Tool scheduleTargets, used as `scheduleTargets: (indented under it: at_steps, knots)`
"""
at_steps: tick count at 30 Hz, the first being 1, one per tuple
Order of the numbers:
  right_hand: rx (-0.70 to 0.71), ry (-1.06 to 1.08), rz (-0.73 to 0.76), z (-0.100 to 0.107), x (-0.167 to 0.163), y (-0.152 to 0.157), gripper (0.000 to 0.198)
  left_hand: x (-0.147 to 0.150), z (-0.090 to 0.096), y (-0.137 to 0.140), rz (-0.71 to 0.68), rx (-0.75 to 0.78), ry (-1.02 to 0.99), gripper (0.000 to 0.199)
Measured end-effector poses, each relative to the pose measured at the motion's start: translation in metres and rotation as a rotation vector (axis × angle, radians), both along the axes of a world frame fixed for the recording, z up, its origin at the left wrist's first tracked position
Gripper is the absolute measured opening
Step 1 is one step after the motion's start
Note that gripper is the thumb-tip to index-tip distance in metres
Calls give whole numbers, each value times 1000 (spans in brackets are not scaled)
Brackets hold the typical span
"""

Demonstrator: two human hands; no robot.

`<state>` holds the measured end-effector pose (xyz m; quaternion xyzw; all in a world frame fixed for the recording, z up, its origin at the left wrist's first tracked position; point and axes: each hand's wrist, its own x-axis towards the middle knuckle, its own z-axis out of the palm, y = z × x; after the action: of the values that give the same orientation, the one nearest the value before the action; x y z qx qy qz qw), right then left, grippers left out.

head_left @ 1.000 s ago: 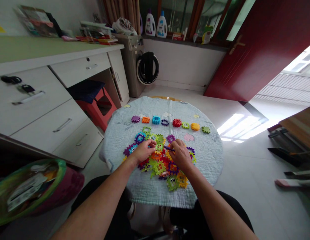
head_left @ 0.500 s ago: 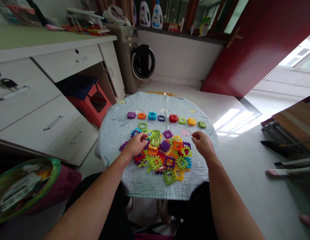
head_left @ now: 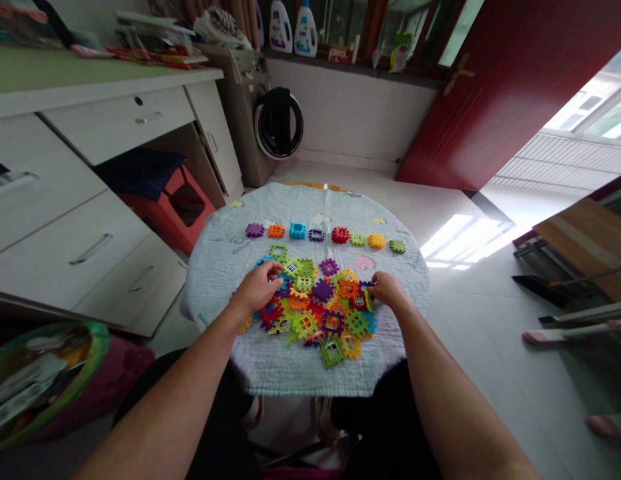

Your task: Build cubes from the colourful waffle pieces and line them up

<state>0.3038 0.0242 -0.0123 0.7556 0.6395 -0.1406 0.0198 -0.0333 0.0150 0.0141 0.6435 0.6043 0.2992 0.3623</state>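
Note:
A heap of interlocking plastic building blocks [head_left: 305, 323], notched squares in several colours, lies on the cloth-covered table [head_left: 270, 373]. My left hand [head_left: 255, 290] hovers over the heap's left side, close to some blue pieces [head_left: 265, 261]. Its fingers are curled, with a gap between thumb and forefinger and nothing visible in it. At the right edge of the heap, my right hand [head_left: 387, 290] pinches a lime-green block [head_left: 369, 301], which is tilted up and partly hidden by the fingers. A solid purple block [head_left: 323, 291] lies on top near the middle.
Beyond the heap runs a row of separate blocks, from a purple block [head_left: 255, 230] to a green block [head_left: 397, 246]. White drawers [head_left: 90, 240] and a red stool [head_left: 177, 213] stand at left, above a waste bin [head_left: 97, 360]. A washing machine [head_left: 243, 113] is behind.
My right hand has moved left and down onto the heap's right edge, and the lime-green block there has tipped up. My left hand stays near the same pieces. The whole view has shifted slightly.

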Motion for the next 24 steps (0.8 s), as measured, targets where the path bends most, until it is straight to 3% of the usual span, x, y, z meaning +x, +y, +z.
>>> scheduleTargets:
  at_steps: [6,12,17,21,24]
  knots:
    - [0,49,-35,-4,0,7,11,4,-1,-1,-26,23,48,28]
    - [296,168,-84,5,6,5,22,21,-5,-7,-112,145,248,28]
    - [146,245,169,9,14,-5,20,26,-12,-7,-164,205,345,29]
    - [171,209,36,8,20,-8,22,23,-16,-6,-186,215,384,29]
    - [119,94,-47,2,16,-6,38,24,-17,-6,-192,217,407,31]
